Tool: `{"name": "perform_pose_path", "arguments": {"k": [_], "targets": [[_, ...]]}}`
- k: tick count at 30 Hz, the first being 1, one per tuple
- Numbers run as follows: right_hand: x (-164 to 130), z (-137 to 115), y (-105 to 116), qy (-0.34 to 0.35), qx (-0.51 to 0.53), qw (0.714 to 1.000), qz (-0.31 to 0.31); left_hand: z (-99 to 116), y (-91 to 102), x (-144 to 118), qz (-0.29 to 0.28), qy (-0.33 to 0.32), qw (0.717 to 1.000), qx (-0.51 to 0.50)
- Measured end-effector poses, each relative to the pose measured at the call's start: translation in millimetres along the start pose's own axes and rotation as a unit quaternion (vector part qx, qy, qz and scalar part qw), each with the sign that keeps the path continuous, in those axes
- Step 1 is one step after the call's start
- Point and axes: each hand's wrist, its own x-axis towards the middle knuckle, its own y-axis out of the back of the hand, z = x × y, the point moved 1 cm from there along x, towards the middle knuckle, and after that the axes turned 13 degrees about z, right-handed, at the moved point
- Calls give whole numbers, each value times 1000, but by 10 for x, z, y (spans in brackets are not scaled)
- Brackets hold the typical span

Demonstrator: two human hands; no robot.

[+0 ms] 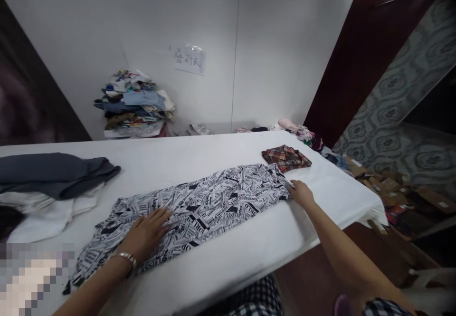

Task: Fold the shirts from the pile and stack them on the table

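A black-and-white newspaper-print garment point(199, 206) lies stretched lengthwise across the white table point(228, 259). My left hand point(147, 233) rests flat on its middle-left part, fingers spread, a silver bracelet at the wrist. My right hand point(301, 193) touches the garment's right end, fingers on the fabric edge; whether it pinches the cloth I cannot tell. A folded red plaid cloth point(287, 158) sits just beyond the right end.
A dark grey garment point(53, 173) lies over white cloth point(46, 214) at the table's left. A tall stack of clothes point(133, 104) stands against the far wall under a paper sign point(190, 59). Cardboard boxes point(392, 190) and loose clothes crowd the floor at right.
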Motion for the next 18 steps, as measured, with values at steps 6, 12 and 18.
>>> {"name": "perform_pose_path", "arguments": {"k": [6,12,18], "targets": [[-95,-1015,-117,185,193,963,44,74,15,-90,38,1,999,-6],[-117,-1901,-401,319,174,931,16,153,48,-93,80,37,996,-14],[15,-1963,-403,309,148,939,29,206,113,-43,106,94,990,-13]]}}
